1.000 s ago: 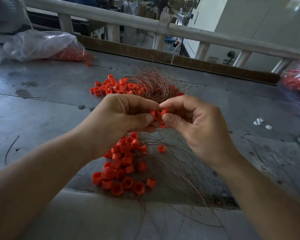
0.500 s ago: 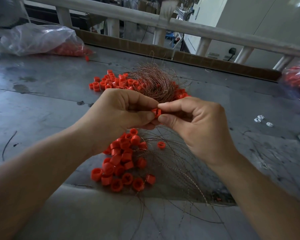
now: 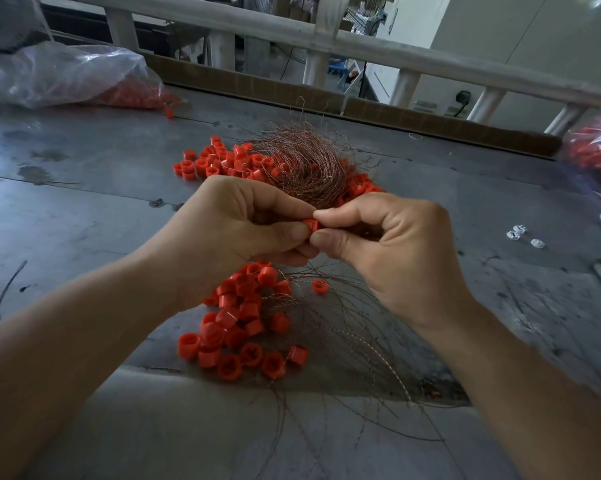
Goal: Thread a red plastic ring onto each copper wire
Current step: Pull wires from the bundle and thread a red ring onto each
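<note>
Above the middle of the tabletop (image 3: 84,209), a single red ring (image 3: 311,224) sits right where the two hands meet. The left hand (image 3: 236,230) pinches it from one side, thumb and curled fingers closed on it; the right hand (image 3: 389,251) nips it from the other between forefinger and thumb. Whether a wire is passing through it, I cannot tell: the fingertips hide that.

Directly beneath the hands, towards the near edge, lies a heap of red rings (image 3: 240,323), with one lone ring (image 3: 320,286) just to its right. Thin loose copper wires (image 3: 354,341) fan out from that heap over the near edge.

Beyond the hands, towards the far edge, a tangled nest of copper wire (image 3: 302,164) rests on a second scatter of rings (image 3: 209,162).

At the far left corner slumps a clear plastic bag (image 3: 70,74) with red pieces inside. Another bag of red pieces (image 3: 597,154) shows at the right edge, and near it lie a few small white bits (image 3: 521,234).
</note>
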Available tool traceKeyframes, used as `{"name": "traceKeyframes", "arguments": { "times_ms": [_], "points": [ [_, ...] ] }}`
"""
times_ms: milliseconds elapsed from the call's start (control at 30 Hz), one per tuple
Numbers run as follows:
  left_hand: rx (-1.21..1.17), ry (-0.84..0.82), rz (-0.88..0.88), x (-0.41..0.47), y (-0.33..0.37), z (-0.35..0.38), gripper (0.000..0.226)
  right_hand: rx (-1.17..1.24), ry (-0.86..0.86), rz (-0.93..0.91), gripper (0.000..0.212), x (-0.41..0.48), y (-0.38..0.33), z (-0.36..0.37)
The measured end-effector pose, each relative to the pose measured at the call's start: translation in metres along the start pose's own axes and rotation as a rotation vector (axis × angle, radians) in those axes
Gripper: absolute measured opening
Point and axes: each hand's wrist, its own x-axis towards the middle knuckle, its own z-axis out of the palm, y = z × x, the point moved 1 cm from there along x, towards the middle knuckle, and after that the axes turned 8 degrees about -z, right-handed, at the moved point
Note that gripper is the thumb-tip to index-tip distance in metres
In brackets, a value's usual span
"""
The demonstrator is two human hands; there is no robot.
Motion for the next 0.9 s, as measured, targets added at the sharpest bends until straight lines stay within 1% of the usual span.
{"name": "traceKeyframes", "arguments": {
  "times_ms": [100, 167, 267, 367, 533, 700, 767, 800, 900],
  "points": [
    [0.025, 0.040, 0.026, -0.002, 0.000, 0.003, 0.026, -0.068, 0.005, -0.068, 0.021, -0.001, -0.002, 0.001],
    [-0.010, 0.043, 0.023, -0.003, 0.000, 0.004, 0.024, -0.073, 0.020, -0.085, 0.020, -0.002, -0.003, 0.001],
    [-0.100, 0.014, -0.013, -0.005, 0.002, 0.005, 0.022, -0.043, 0.045, -0.081, 0.021, -0.002, -0.002, -0.001],
    [-0.106, 0.002, -0.030, -0.005, 0.001, 0.005, 0.022, -0.037, 0.024, -0.065, 0.022, -0.001, 0.001, -0.001],
    [-0.114, -0.026, -0.049, -0.005, 0.003, 0.003, 0.024, 0.045, 0.001, -0.066, 0.026, 0.000, 0.004, -0.002],
    [-0.130, -0.070, -0.061, -0.004, 0.003, 0.002, 0.025, 0.109, -0.007, -0.035, 0.021, 0.001, 0.005, 0.000],
    [-0.143, -0.107, -0.071, -0.005, 0.003, 0.001, 0.025, 0.172, -0.033, -0.031, 0.020, 0.001, 0.001, -0.001],
    [-0.152, -0.127, -0.079, -0.006, 0.003, -0.001, 0.024, 0.189, -0.062, -0.038, 0.023, 0.001, -0.002, -0.002],
    [-0.169, -0.180, -0.110, -0.006, 0.004, -0.005, 0.024, 0.132, -0.166, -0.045, 0.029, 0.002, -0.002, -0.001]
  ]
}}
